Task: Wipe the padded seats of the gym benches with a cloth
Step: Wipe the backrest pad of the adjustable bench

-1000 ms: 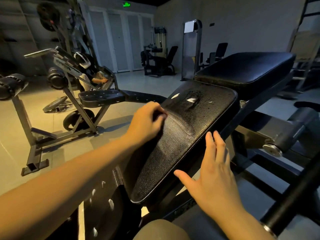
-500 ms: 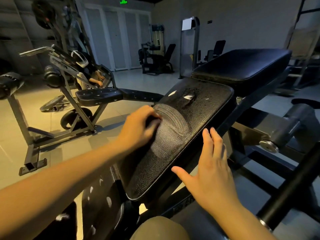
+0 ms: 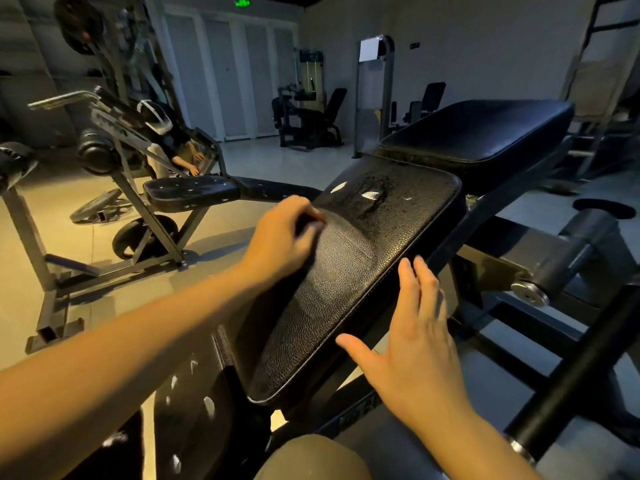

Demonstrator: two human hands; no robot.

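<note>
On the left edge of the padded seat [image 3: 363, 278], partway up its slope, our left hand [image 3: 284, 237] is curled round a dark wad that we take for the cloth [image 3: 308, 224]; the hand is blurred and nearly all of the cloth is buried under the fingers, so we cannot tell its size or fabric; our right hand [image 3: 420, 344] lies open, fingers straight and together, against the seat's right edge, thumb spread toward the near corner.

We judge the cloth light and limp, best kept bunched in the palm so that no loose corner drags; the seat is the opposite, fixed to a steel frame, its grained cover firm over yielding foam; it wants pressing rather than holding, and the flat right hand makes a fair brace.

Near the seat's far end there is a torn patch [image 3: 372, 195] with pale spots showing; we would go gently there, since the cloth could catch a ragged edge.

The upper pad [image 3: 485, 133] beyond is dim; the seat's underside and mounting are hidden; a second bench [image 3: 192, 194] to the left bears pale marks we cannot identify.
</note>
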